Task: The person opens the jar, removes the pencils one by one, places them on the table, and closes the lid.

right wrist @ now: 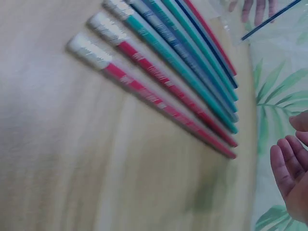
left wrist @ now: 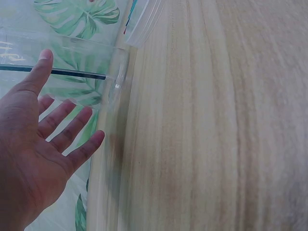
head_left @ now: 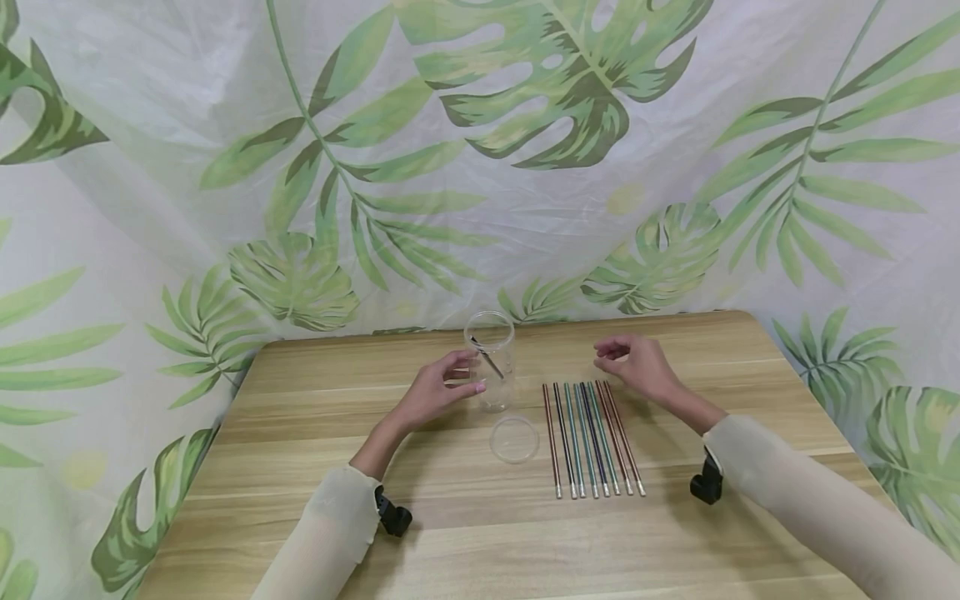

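A clear plastic jar (head_left: 497, 392) stands upright near the table's back edge, with one dark pencil (head_left: 489, 358) leaning inside it. My left hand (head_left: 442, 387) is at the jar's left side, thumb in front and fingers spread; in the left wrist view the fingers (left wrist: 72, 132) look fairly straight. Whether they touch the jar is hard to tell. To the right lies a row of several red, blue and green pencils (head_left: 588, 437), silver ends toward me. Beyond their far ends, my right hand (head_left: 637, 364) hovers with loosely bent fingers and nothing visible in it.
A round clear lid (head_left: 514, 439) lies flat just in front of the jar, left of the pencils. The wooden table (head_left: 300, 483) ends at a leaf-print cloth (head_left: 420, 167) behind it. Black wrist cameras (head_left: 393, 515) hang under both sleeves.
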`<move>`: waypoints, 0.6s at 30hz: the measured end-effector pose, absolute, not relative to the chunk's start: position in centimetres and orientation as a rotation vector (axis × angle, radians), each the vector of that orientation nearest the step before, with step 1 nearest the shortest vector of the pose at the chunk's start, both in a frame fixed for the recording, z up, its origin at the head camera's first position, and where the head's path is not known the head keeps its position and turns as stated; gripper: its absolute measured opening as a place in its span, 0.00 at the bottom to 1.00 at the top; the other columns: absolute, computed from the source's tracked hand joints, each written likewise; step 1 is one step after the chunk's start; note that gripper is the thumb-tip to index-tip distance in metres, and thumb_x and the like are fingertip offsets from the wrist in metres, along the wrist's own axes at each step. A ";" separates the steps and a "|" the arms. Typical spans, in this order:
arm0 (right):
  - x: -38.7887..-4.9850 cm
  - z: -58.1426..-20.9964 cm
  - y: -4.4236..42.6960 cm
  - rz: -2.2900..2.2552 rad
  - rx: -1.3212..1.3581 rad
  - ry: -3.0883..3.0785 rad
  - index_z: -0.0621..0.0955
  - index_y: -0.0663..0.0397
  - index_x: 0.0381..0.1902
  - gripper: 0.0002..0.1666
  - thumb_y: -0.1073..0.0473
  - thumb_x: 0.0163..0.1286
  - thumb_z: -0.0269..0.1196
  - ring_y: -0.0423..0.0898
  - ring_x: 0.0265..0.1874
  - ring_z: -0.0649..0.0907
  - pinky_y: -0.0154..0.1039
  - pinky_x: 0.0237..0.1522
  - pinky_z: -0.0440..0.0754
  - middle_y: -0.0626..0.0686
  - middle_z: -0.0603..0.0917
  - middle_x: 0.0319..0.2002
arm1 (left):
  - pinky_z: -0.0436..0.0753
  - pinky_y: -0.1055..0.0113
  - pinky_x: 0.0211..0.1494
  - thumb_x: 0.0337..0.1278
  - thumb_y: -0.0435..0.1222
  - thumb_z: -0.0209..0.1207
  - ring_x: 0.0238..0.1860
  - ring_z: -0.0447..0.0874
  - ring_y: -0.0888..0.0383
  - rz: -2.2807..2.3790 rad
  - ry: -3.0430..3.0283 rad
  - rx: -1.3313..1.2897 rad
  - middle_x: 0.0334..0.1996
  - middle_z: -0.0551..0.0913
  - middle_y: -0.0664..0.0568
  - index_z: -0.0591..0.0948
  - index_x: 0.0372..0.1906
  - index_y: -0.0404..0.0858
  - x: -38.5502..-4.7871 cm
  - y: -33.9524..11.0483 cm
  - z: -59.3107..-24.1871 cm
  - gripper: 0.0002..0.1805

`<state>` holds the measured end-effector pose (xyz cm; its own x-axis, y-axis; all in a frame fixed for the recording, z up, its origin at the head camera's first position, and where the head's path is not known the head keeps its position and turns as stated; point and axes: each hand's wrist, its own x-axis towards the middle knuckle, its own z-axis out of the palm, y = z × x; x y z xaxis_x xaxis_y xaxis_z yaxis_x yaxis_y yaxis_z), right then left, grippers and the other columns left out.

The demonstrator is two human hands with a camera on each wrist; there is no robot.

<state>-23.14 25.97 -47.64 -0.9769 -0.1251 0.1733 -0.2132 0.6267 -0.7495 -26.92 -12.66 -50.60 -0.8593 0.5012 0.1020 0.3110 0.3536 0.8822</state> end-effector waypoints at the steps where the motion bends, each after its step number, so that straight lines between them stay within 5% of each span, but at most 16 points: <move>1: -23.2 -47.3 25.9 1.284 0.308 -2.731 0.88 0.63 0.51 0.13 0.63 0.72 0.72 0.55 0.43 0.90 0.31 0.37 0.87 0.59 0.92 0.44 | 0.84 0.48 0.68 0.67 0.42 0.72 0.65 0.83 0.41 1.519 2.425 0.738 0.67 0.81 0.36 0.74 0.74 0.39 -26.9 -12.7 -50.6 0.35; 7: -23.8 -45.4 25.0 1.395 0.437 -2.684 0.88 0.63 0.53 0.14 0.63 0.73 0.71 0.57 0.48 0.89 0.39 0.48 0.91 0.60 0.91 0.48 | 0.84 0.48 0.68 0.67 0.42 0.72 0.65 0.83 0.41 1.518 2.427 0.741 0.67 0.81 0.36 0.74 0.74 0.39 -26.9 -12.6 -50.6 0.35; 18: -24.3 -42.6 22.4 1.414 0.626 -2.630 0.88 0.59 0.53 0.13 0.64 0.72 0.72 0.53 0.49 0.89 0.40 0.49 0.91 0.60 0.89 0.50 | 0.84 0.48 0.68 0.67 0.43 0.72 0.65 0.83 0.41 1.500 2.439 0.743 0.67 0.81 0.37 0.74 0.75 0.39 -26.8 -12.7 -50.5 0.35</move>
<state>-24.25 22.36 -42.61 -0.9120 -0.3108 0.2678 -0.3948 0.4871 -0.7790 -26.78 -12.68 -50.53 -0.8581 0.5032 0.1026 0.3185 0.3647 0.8750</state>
